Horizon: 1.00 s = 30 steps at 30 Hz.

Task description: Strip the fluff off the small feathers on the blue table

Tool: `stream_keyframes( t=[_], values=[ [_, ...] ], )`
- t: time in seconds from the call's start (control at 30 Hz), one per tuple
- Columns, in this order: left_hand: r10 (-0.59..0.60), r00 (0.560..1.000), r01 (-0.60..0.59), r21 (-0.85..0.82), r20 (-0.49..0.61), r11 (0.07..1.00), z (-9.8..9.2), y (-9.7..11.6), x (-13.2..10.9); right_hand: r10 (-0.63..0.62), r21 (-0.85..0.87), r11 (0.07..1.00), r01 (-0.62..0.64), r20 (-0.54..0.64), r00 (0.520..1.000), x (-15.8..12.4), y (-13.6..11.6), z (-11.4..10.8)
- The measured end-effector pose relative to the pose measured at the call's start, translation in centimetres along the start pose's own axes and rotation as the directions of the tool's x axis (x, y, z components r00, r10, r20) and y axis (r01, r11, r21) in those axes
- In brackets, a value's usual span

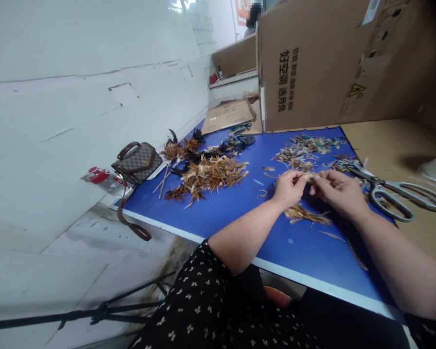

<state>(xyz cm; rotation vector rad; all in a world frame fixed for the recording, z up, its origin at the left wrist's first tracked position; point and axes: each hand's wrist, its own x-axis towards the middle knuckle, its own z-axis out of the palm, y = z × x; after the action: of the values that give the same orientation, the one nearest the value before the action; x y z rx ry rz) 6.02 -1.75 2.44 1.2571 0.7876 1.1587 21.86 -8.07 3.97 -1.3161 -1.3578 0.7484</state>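
My left hand (288,188) and my right hand (336,191) meet over the blue table (236,213), fingertips pinched together on a small feather (308,177) between them. A bunch of brown feathers (307,214) lies on the table just under my wrists. A large heap of brown and black feathers (203,172) sits to the left of my hands. Scattered feather scraps (305,150) lie beyond my hands.
Large scissors (396,191) lie right of my right hand. A brown handbag (137,162) and a bottle with a red cap (101,178) sit at the table's left corner. A big cardboard box (334,63) stands behind. A tripod leg (94,312) crosses the floor.
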Motion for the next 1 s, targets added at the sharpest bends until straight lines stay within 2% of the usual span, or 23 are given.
stream_keyframes(
  t=[0.1, 0.2, 0.43, 0.6, 0.8, 1.0],
  values=[
    [0.07, 0.997, -0.072, 0.062, 0.043, 0.995, 0.0, -0.2, 0.2, -0.016, 0.016, 1.0, 0.017, -0.065, 0.998, 0.0, -0.1, 0.2],
    [0.084, 0.995, -0.087, 0.056, 0.049, 0.995, 0.0, -0.6, 0.4, -0.027, 0.026, 0.999, 0.03, -0.093, 0.995, 0.0, 0.1, 0.3],
    [-0.04, 0.999, 0.041, -0.132, 0.009, 0.99, 0.2, -0.9, 0.4, -0.022, 0.02, 1.0, 0.022, 0.048, 0.999, 0.0, 0.3, 0.4],
    [-0.038, 0.999, 0.041, -0.092, 0.034, 0.995, 0.0, -0.9, 0.5, 0.003, 0.043, 0.999, -0.007, 0.099, 0.995, 0.2, 0.6, 0.6],
    [0.16, 0.986, -0.163, 0.065, 0.047, 0.984, -0.4, -1.8, 0.9, 0.021, 0.063, 0.998, -0.023, 0.025, 0.999, 0.1, 0.2, 0.3],
    [0.13, 0.981, -0.137, 0.04, 0.143, 0.99, -0.3, -1.9, 1.0, 0.013, 0.113, 0.994, -0.001, -0.109, 0.994, 0.1, 0.4, 0.6]
  ],
)
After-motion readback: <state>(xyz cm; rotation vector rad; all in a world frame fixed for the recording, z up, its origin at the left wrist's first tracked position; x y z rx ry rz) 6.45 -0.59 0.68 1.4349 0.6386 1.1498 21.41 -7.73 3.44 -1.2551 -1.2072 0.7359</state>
